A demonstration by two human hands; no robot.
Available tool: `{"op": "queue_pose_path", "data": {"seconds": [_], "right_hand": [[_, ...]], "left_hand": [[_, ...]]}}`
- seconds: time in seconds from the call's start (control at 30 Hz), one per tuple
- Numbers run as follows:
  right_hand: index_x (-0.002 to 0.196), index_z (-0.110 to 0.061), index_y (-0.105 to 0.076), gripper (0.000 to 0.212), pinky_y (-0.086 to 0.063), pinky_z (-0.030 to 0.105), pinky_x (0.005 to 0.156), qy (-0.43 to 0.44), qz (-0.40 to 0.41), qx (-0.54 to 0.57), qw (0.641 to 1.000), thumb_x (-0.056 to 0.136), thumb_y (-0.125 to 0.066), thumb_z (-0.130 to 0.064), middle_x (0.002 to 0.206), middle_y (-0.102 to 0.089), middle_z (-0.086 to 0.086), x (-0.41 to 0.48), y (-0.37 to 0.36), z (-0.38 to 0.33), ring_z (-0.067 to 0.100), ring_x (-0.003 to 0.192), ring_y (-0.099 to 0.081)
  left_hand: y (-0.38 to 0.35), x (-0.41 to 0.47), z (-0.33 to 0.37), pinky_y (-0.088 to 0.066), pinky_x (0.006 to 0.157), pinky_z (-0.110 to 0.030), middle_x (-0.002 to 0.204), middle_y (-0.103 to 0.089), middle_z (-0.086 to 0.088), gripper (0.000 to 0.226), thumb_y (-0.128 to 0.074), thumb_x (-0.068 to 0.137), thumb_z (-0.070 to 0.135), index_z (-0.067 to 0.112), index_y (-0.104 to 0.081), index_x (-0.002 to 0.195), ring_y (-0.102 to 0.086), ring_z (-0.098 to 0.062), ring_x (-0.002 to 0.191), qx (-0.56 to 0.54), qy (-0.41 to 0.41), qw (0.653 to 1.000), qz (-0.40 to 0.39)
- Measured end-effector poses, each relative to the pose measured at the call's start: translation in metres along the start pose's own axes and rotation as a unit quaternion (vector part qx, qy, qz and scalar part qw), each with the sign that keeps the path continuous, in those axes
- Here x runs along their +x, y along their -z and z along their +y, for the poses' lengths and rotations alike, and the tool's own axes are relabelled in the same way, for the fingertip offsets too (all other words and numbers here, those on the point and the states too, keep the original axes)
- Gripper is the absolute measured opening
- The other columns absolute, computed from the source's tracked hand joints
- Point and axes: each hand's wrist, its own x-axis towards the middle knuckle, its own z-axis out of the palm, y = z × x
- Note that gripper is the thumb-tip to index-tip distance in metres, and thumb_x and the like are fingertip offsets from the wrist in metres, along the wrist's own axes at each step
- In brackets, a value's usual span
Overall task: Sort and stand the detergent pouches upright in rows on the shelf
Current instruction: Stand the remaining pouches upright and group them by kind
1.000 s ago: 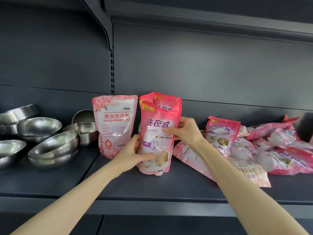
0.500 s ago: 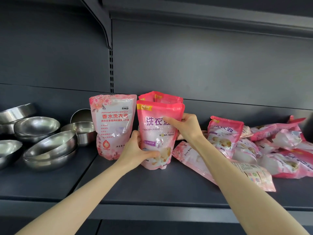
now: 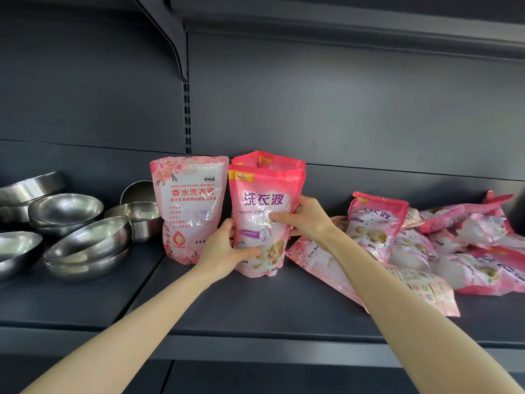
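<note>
**Both grips on the front pouch**

My left grip point(image 3: 224, 248) curls round the lower left edge of the front pouch point(image 3: 264, 200), thumb across its face. My right grip point(image 3: 309, 217) pinches its right side higher up. The pouch stands upright on the shelf point(image 3: 255, 305), with a second pouch point(image 3: 270, 160) of the same kind close behind it. Just beside it on the left stands a floral pouch point(image 3: 190, 209), also upright. All look sealed and full. Right of my right arm a heap of pouches point(image 3: 468, 245) lies tumbled. A leaning pouch point(image 3: 375, 220) is propped at its near end, and a flat pouch point(image 3: 420, 288) lies partly under my forearm. To the left, steel bowls point(image 3: 65, 209) sit on the shelf, some nested.
</note>
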Motion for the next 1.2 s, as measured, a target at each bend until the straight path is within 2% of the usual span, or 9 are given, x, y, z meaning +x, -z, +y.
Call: {"op": "queue_pose_path", "data": {"seconds": [0.2,0.3,0.4,0.5,0.6,0.7,0.83,1.03,1.2], "right_hand": [[0.1,-0.017,-0.065,0.031,-0.057,0.04,0.083,-0.017,-0.009,-0.06,0.998,0.074,-0.08,-0.02,0.101,-0.072,0.006,-0.002,0.005,-0.003,0.023,0.09,-0.07],[0.106,-0.01,-0.065,0.041,-0.055,0.033,0.078,-0.019,0.003,-0.122,0.992,0.072,-0.081,-0.025,0.099,-0.072,0.006,-0.005,0.008,-0.008,0.021,0.084,-0.067],[0.105,-0.007,-0.066,0.036,-0.053,0.037,0.089,-0.003,0.012,-0.208,0.978,0.075,-0.077,-0.023,0.1,-0.071,0.007,-0.012,0.012,-0.015,0.024,0.094,-0.066],[0.107,-0.006,-0.065,0.035,-0.049,0.03,0.08,0.005,0.008,-0.283,0.959,0.077,-0.075,-0.023,0.101,-0.067,0.006,-0.022,0.02,-0.025,0.024,0.095,-0.062],[0.109,-0.009,-0.063,0.035,-0.041,0.025,0.073,0.009,0.009,-0.339,0.941,0.079,-0.073,-0.024,0.097,-0.061,0.002,-0.033,0.032,-0.032,0.021,0.089,-0.058],[0.113,-0.009,-0.061,0.039,-0.046,0.028,0.076,0.009,0.011,-0.375,0.927,0.081,-0.072,-0.028,0.105,-0.061,0.005,-0.043,0.05,-0.034,0.023,0.094,-0.059],[0.114,-0.009,-0.06,0.038,-0.049,0.033,0.084,0.013,0.024,-0.422,0.906,0.084,-0.069,-0.031,0.11,-0.063,0.008,-0.054,0.083,-0.028,0.025,0.099,-0.059],[0.111,-0.013,-0.064,0.032,-0.046,0.029,0.08,0.001,0.043,-0.452,0.891,0.086,-0.066,-0.032,0.115,-0.063,0.001,-0.072,0.146,-0.003,0.024,0.104,-0.059],[0.115,-0.013,-0.061,0.037,-0.045,0.033,0.091,-0.026,0.041,-0.425,0.904,0.085,-0.066,-0.035,0.115,-0.065,0.009,-0.07,0.2,0.028,0.029,0.109,-0.057]], "left_hand": [[0.006,-0.008,0.01,-0.046,0.069,-0.018,0.102,-0.056,0.01,0.055,-0.077,0.074,0.038,0.018,-0.046,0.116,-0.058,-0.01,0.094,0.119,0.006,0.992,-0.031],[0.01,-0.01,0.015,-0.047,0.075,-0.023,0.104,-0.055,0.008,0.054,-0.07,0.079,0.044,0.015,-0.046,0.119,-0.058,-0.015,0.098,0.198,0.008,0.979,-0.054],[0.016,-0.011,0.021,-0.052,0.08,-0.032,0.108,-0.061,0.0,0.05,-0.063,0.085,0.044,0.013,-0.047,0.12,-0.06,-0.019,0.097,0.283,0.009,0.956,-0.074],[0.023,-0.013,0.031,-0.051,0.071,-0.032,0.093,-0.062,-0.002,0.034,-0.058,0.089,0.041,0.012,-0.053,0.105,-0.061,-0.019,0.083,0.379,-0.009,0.923,-0.067],[0.027,-0.016,0.045,-0.05,0.067,-0.033,0.087,-0.063,-0.002,0.025,-0.057,0.09,0.037,0.012,-0.056,0.092,-0.061,-0.019,0.079,0.429,-0.038,0.902,-0.044],[0.02,-0.02,0.061,-0.053,0.072,-0.036,0.091,-0.063,-0.001,0.023,-0.056,0.091,0.036,0.014,-0.058,0.095,-0.061,-0.019,0.081,0.442,-0.07,0.893,-0.049],[-0.009,-0.025,0.082,-0.052,0.073,-0.034,0.101,-0.064,0.001,0.027,-0.052,0.091,0.041,0.019,-0.057,0.106,-0.061,-0.021,0.089,0.453,-0.118,0.883,-0.04],[-0.078,-0.011,0.104,-0.051,0.079,-0.039,0.091,-0.068,0.0,0.021,-0.057,0.087,0.036,0.018,-0.06,0.097,-0.063,-0.022,0.088,0.385,-0.144,0.91,-0.059],[-0.146,0.016,0.109,-0.052,0.08,-0.039,0.1,-0.068,0.002,0.026,-0.06,0.087,0.039,0.019,-0.061,0.104,-0.063,-0.017,0.089,0.336,-0.115,0.932,-0.072]]}}
